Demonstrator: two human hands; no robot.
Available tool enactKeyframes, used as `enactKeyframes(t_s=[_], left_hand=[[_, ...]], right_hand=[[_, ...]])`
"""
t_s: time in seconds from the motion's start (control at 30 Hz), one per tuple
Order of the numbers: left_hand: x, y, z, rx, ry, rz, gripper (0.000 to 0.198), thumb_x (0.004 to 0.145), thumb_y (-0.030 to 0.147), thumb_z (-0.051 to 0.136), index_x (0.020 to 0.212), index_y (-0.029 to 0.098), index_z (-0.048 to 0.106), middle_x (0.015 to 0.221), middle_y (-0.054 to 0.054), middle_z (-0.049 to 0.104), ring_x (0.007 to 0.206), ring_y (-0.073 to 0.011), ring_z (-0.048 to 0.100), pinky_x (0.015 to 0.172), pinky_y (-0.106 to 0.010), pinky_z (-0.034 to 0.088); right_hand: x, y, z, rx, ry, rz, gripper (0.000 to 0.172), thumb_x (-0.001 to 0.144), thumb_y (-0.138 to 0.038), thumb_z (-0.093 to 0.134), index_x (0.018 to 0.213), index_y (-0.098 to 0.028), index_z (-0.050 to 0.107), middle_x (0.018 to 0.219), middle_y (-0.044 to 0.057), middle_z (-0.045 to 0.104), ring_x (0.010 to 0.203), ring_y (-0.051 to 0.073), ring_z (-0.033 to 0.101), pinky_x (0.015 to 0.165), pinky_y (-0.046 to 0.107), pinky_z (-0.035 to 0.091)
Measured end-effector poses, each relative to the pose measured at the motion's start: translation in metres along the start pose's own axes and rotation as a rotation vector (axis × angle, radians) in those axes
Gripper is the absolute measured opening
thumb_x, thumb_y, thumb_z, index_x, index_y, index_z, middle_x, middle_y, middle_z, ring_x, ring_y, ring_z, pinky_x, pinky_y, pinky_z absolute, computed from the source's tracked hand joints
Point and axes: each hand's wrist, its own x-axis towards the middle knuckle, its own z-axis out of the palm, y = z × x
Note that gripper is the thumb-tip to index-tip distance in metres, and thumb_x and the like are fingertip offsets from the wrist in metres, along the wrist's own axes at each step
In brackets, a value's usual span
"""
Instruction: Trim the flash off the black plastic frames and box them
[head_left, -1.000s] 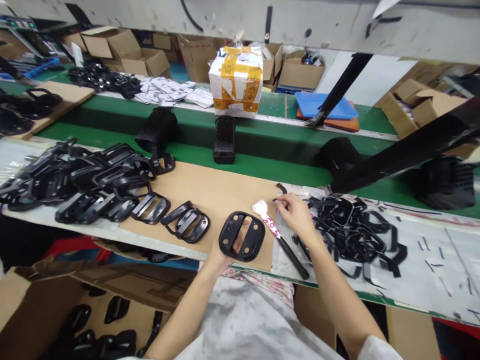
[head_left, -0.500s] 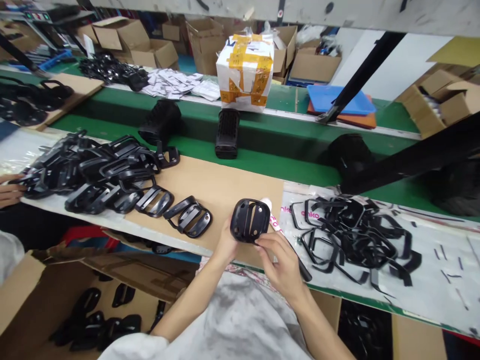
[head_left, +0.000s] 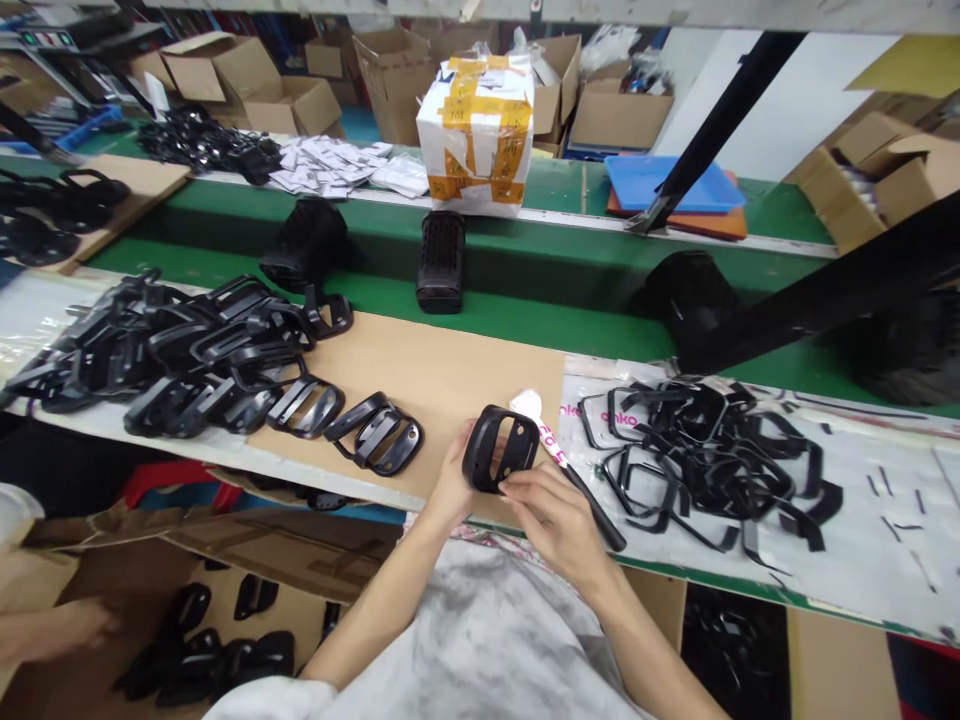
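Between my two hands is a black plastic frame part [head_left: 487, 445], roughly square with rounded corners, slots and small holes. My left hand [head_left: 454, 480] is closed around its left side, fingers partly hidden behind it. With fingertips pinched at its lower right edge, my right hand [head_left: 551, 515] also grips the part. Just right of it lies a tool with a white head and black handle [head_left: 592, 505], a pink-lettered wrap around its neck. Similar black parts [head_left: 386, 440] rest in a row to the left on the brown cardboard sheet [head_left: 442, 365].
A heap of black parts [head_left: 202, 335] covers the left of the bench. Thin black frames [head_left: 705, 460] lie piled on the right. A co-worker's hand [head_left: 67, 628] reaches over a carton of black parts [head_left: 217, 660]. A taped white box [head_left: 476, 135] stands on the back shelf.
The held frame part has turned slightly, showing more of its left side wall. The co-worker's hand has left the heap at left and now appears lower, over the carton.
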Motion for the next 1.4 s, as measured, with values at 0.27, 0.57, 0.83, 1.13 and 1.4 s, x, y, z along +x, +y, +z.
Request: enactKeyframes(t_s=[0.27, 0.57, 0.83, 1.13, 1.4], left_hand=[[-0.005, 0.007, -0.005, -0.051, -0.062, -0.059, 0.050, 0.079, 0.059, 0.085, 0.104, 0.018, 0.070, 0.084, 0.000, 0.070, 0.070, -0.0140, 0.061, 0.066, -0.025, 0.048], [-0.014, 0.017, 0.004, -0.066, -0.174, -0.062, 0.037, 0.078, 0.036, 0.087, 0.101, 0.018, 0.062, 0.069, 0.009, 0.043, 0.054, -0.0050, 0.031, 0.051, -0.019, 0.026], [-0.027, 0.008, 0.022, -0.068, -0.223, -0.040, 0.037, 0.087, 0.045, 0.083, 0.105, 0.019, 0.063, 0.074, 0.006, 0.051, 0.063, -0.0082, 0.043, 0.061, -0.020, 0.038], [-0.018, 0.012, -0.004, 0.019, -0.419, -0.178, 0.042, 0.076, 0.039, 0.095, 0.106, 0.014, 0.077, 0.095, -0.007, 0.077, 0.090, -0.0187, 0.071, 0.088, -0.029, 0.053], [-0.020, -0.006, -0.001, 0.055, -0.307, -0.104, 0.042, 0.075, 0.038, 0.096, 0.107, 0.016, 0.081, 0.105, -0.011, 0.083, 0.095, -0.0220, 0.076, 0.093, -0.033, 0.058]], right_hand=[[0.001, 0.005, -0.008, 0.082, -0.295, 0.226, 0.018, 0.104, -0.022, 0.064, 0.112, -0.026, 0.080, 0.113, 0.007, 0.081, 0.109, 0.024, 0.074, 0.096, 0.040, 0.059], [-0.003, 0.010, -0.014, 0.206, 0.156, 0.359, 0.028, 0.101, -0.041, 0.069, 0.126, -0.029, 0.070, 0.133, 0.011, 0.068, 0.127, 0.029, 0.065, 0.108, 0.047, 0.055], [-0.002, 0.000, 0.004, 0.425, 0.132, 0.422, 0.095, 0.087, -0.066, 0.079, 0.162, -0.030, 0.033, 0.160, 0.015, 0.050, 0.143, 0.035, 0.057, 0.115, 0.051, 0.054], [0.000, 0.009, -0.010, 0.318, 0.273, 0.421, 0.078, 0.091, -0.063, 0.072, 0.155, -0.028, 0.046, 0.157, 0.012, 0.054, 0.148, 0.037, 0.051, 0.124, 0.058, 0.042], [0.002, 0.011, -0.010, 0.187, 0.348, 0.360, 0.079, 0.088, -0.059, 0.077, 0.154, -0.029, 0.046, 0.159, 0.013, 0.051, 0.149, 0.036, 0.049, 0.125, 0.057, 0.041]])
